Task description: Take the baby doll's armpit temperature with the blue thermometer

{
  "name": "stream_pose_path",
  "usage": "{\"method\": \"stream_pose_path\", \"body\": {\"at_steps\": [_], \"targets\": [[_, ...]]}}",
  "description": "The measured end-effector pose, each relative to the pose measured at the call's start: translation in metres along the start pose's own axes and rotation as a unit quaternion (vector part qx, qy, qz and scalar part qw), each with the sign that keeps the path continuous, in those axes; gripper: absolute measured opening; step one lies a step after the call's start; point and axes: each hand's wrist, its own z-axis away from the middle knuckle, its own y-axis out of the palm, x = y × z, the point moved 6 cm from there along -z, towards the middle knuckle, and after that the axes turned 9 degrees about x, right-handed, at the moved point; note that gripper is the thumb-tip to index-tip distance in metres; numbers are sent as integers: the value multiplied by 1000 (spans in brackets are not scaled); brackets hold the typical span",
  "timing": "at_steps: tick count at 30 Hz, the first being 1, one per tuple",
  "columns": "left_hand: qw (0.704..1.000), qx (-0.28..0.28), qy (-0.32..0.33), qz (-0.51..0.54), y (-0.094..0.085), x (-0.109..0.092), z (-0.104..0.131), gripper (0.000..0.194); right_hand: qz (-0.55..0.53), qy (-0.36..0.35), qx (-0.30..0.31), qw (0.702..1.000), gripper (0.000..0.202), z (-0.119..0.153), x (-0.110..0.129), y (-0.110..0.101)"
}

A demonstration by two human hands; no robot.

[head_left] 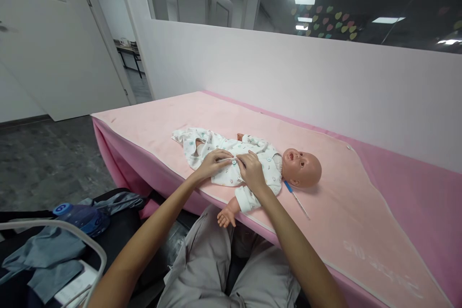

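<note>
A baby doll (301,168) lies on its back across the pink-covered table, its head to the right. It wears a white printed romper (225,178) with small buttons down the front. My left hand (212,162) pinches the romper's front edge at the doll's belly. Close beside it, my right hand (250,169) also has its fingers closed on that edge, near a green-blue button (234,162). The fingertips of both hands almost meet. One doll hand (226,216) sticks out over the table's near edge.
A thin stick with a blue handle (288,186) lies by the doll's neck. The pink mat (353,211) covers the table up to the white wall. At lower left, a blue-capped bottle (81,216) and grey cloth (46,255) rest on a dark seat.
</note>
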Motion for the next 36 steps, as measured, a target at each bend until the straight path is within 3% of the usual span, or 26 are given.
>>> {"method": "stream_pose_path", "body": {"at_steps": [5,9,18,21,24,27,29,31,33,36], "targets": [[998,-17,-31,52,-1,2,1,25,6,12,-18,1000,17,0,0,-2],[997,-26,-19,75,-1,0,3,23,12,29,-17,999,14,1,1,-4],[998,-30,-2,-48,4,-6,-2,19,43,22,14,999,15,0,5,-2],[998,-20,0,-62,4,-9,-2,20,47,8,40,998,19,7,12,-12],[999,10,-24,-29,-2,-9,-4,24,48,27,33,998,26,35,12,-42],[991,79,-77,73,-9,-6,-13,29,72,154,-34,985,21,87,-9,-86],[978,105,-89,154,-12,-9,-27,32,126,218,-27,967,21,125,-26,-105],[965,106,-73,229,-8,-16,-49,33,185,261,24,947,20,154,-41,-112],[948,98,-62,296,6,-22,-76,31,212,287,58,932,18,172,-51,-114],[929,76,-74,355,43,-18,-117,27,228,326,82,914,20,177,-53,-116]]}}
